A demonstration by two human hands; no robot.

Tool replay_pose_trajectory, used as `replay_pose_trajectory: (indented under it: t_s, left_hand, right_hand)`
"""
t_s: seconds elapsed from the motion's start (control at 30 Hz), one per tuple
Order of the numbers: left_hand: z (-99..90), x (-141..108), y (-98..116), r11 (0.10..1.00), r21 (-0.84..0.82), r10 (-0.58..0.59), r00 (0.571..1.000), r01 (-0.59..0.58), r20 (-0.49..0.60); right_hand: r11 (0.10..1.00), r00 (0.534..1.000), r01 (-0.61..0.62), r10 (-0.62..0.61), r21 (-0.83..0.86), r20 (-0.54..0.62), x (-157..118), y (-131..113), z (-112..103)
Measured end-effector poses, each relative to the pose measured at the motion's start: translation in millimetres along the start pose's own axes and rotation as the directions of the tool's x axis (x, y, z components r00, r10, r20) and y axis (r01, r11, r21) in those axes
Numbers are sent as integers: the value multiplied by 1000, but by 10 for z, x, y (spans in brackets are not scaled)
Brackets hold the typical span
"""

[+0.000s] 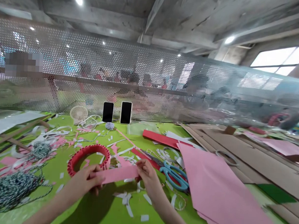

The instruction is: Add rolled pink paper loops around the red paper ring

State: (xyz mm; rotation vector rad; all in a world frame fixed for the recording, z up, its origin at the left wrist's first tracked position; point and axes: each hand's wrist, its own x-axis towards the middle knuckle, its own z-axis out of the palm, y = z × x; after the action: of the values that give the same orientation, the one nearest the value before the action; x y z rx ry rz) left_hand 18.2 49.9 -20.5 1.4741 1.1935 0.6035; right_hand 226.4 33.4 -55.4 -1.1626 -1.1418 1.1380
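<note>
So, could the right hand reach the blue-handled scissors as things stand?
Probably yes: the right hand lies close to the blue-handled scissors, with nothing large between them, though it is holding a pink paper strip and would likely have to release it first.

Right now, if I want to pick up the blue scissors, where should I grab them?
Take the scissors by their blue handle loops, coming from the near right side: the loops lie toward you, and the metal blades point away.

Pink paper [217,191], cardboard [256,159], scissors [174,174] and twine [9,191] lie on a green table [102,212].
</note>
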Motion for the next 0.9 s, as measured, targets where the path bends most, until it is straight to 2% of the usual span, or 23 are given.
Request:
replay_pose_trajectory:
  t_s: [0.1, 0.17, 0.2, 0.27, 0.37, 0.43, 0.47, 0.53, 0.57, 0.7, 0.8, 0.9]
  left_hand:
    - [-39, 5, -5, 996, -13, 84, 981, -88, -174]
    - [-41, 2, -4, 988, -42, 134, 966, -147, -220]
    - [-30, -4, 0, 987, -55, 139, 968, -154, -209]
    - [21, -28, 7, 992, -46, 111, 986, -117, -121]
    - [158, -85, -4, 999, 30, 22, 992, -26, 123]
    - [255, -116, -32, 997, 77, -33, 972, 15, 235]
    - [296, -123, -48, 995, 99, -55, 965, 30, 256]
    - [351, -121, -76, 988, 150, -57, 973, 23, 222]
    - [366, -112, -86, 984, 179, -33, 983, -1, 183]
    - [385, -55, -111, 959, 261, 105, 994, -111, 36]
    - [404, -19, -161, 965, 217, 162, 985, -147, -52]
    - [426, -6, -226, 984, 106, 152, 985, -143, -85]
  right_hand:
    - [997, 1000, -9, 8, 70, 22, -45, -37, 2]
    - [993, 999, -21, 16, 116, 44, -56, -58, -12]
    - [991, 998, -30, 23, 133, 53, -52, -67, -22]
    - [988, 996, -57, 45, 147, 81, -33, -83, -36]
    - [984, 975, -131, 105, 124, 196, -44, -105, 7]
    - [980, 930, -191, 160, 62, 331, -104, -115, 85]
    - [978, 901, -207, 184, 15, 393, -143, -116, 130]
    - [976, 862, -205, 215, -73, 459, -216, -109, 212]
    - [976, 860, -194, 217, -99, 461, -241, -100, 243]
    - [983, 905, -168, 182, -70, 386, -238, -41, 282]
    - [983, 911, -176, 185, -58, 369, -205, 1, 263]
    - [983, 909, -165, 182, -77, 376, -205, 11, 249]
